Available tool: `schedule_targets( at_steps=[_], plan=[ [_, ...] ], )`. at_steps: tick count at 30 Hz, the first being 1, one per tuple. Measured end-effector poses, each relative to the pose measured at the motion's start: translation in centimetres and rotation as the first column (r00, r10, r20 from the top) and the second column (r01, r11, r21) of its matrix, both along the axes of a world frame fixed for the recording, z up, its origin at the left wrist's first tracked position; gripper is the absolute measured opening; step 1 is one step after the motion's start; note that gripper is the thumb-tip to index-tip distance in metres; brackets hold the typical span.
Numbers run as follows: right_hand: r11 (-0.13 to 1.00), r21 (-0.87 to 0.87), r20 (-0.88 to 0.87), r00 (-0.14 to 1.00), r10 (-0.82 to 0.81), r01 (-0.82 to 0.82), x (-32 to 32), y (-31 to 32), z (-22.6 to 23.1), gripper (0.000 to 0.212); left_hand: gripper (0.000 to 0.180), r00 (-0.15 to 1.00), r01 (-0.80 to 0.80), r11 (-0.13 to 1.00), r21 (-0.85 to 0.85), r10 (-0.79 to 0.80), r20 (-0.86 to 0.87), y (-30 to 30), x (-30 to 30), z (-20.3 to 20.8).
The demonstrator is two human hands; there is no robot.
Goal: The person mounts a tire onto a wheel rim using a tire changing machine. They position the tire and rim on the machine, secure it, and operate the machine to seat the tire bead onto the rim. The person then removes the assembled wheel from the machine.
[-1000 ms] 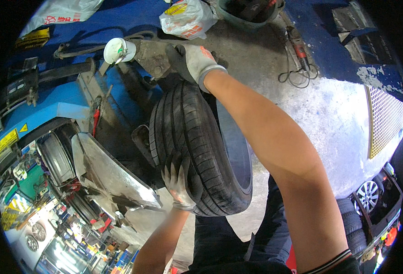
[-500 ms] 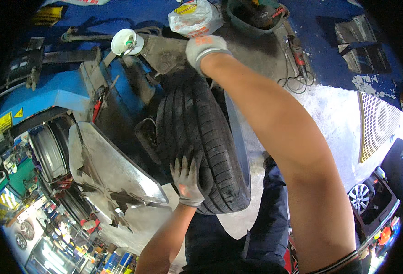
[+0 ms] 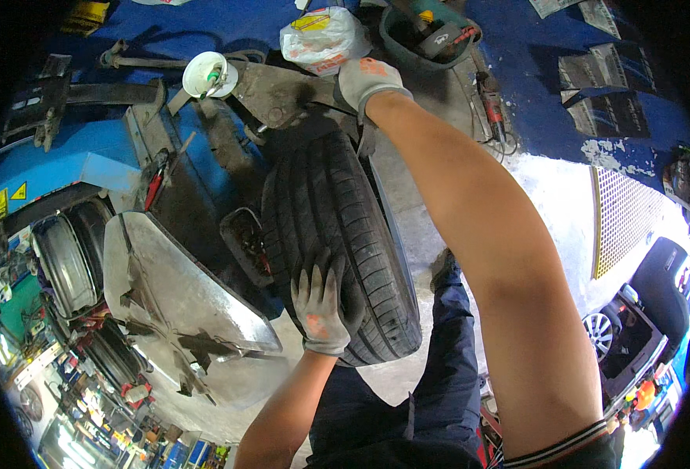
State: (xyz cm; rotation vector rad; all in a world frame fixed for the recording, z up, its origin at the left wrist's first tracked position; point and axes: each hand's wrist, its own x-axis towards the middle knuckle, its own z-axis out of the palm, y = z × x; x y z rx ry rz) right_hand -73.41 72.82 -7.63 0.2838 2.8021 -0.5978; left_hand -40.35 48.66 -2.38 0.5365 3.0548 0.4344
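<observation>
A black tyre [image 3: 321, 234] stands upright between my legs and the blue machine, its tread facing up toward me. My left hand [image 3: 319, 309], in a grey-white work glove with dark fingertips, lies on the near part of the tread with its fingers stretched out. Beyond the tyre's far end, my right hand [image 3: 370, 80], gloved too, is closed; what its fingers hold is hidden behind the glove. Just below it, a dark metal arm [image 3: 366, 137] comes down by the tyre's right side, where a grey rim edge [image 3: 392, 227] shows.
On the left are the blue machine [image 3: 63, 168] and a metal turntable [image 3: 196, 289]. A white bucket [image 3: 206, 76], a plastic bag [image 3: 323, 39] and a dark green tub [image 3: 427, 47] stand at the far side. A red-and-black power tool [image 3: 491, 105] lies to their right.
My right hand has moved a little to the right, away from the tyre, and the dark metal arm below it shows more. The left hand stays on the tread. The view has shifted slightly.
</observation>
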Motion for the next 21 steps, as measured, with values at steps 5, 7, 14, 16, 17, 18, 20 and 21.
schedule_targets(
  at_steps=[5, 7, 14, 16, 17, 18, 20, 21],
  plan=[
    [1.000, 0.004, -0.001, 1.000, 0.015, -0.015, -0.5, 1.3, 0.2, 0.036, 0.077, 0.999, 0.041, 0.997, -0.065, -0.041, 0.009, -0.1, -0.8, 0.3],
    [0.999, 0.022, -0.018, 1.000, 0.026, -0.025, -0.9, 1.7, 0.0, 0.037, 0.076, 0.999, 0.037, 0.999, -0.039, -0.037, 0.007, 0.0, -1.2, 0.3],
    [0.999, 0.037, -0.064, 0.998, 0.016, -0.013, -0.7, 5.3, -0.2, 0.032, 0.055, 0.987, -0.118, 0.990, 0.075, 0.126, -0.104, 0.0, 0.3, 0.1],
    [0.995, 0.086, -0.002, 0.999, 0.049, -0.049, 0.9, 8.1, -0.7, 0.032, 0.066, 0.939, -0.331, 0.886, 0.324, 0.342, 0.024, -0.9, 3.1, 0.3],
    [0.994, 0.102, 0.036, 0.999, 0.025, -0.029, 1.8, 9.8, -1.1, 0.032, 0.072, 0.864, -0.503, 0.786, 0.359, 0.464, 0.195, -1.4, 5.0, 0.3],
    [0.995, 0.100, 0.012, 1.000, 0.006, -0.007, 2.8, 11.4, -1.6, 0.033, 0.079, 0.732, -0.681, 0.647, 0.343, 0.580, 0.358, -1.9, 7.0, 0.1],
    [0.990, 0.107, -0.011, 0.996, -0.086, 0.087, 3.7, 13.9, -3.0, 0.034, 0.078, 0.631, -0.690, 0.724, 0.014, 0.591, 0.503, -4.2, 9.5, -1.1],
    [0.994, 0.071, -0.055, 0.995, -0.085, 0.089, 4.0, 14.7, -3.9, 0.034, 0.078, 0.724, -0.440, 0.879, -0.185, 0.469, 0.506, -5.3, 10.5, -2.2]
  ],
)
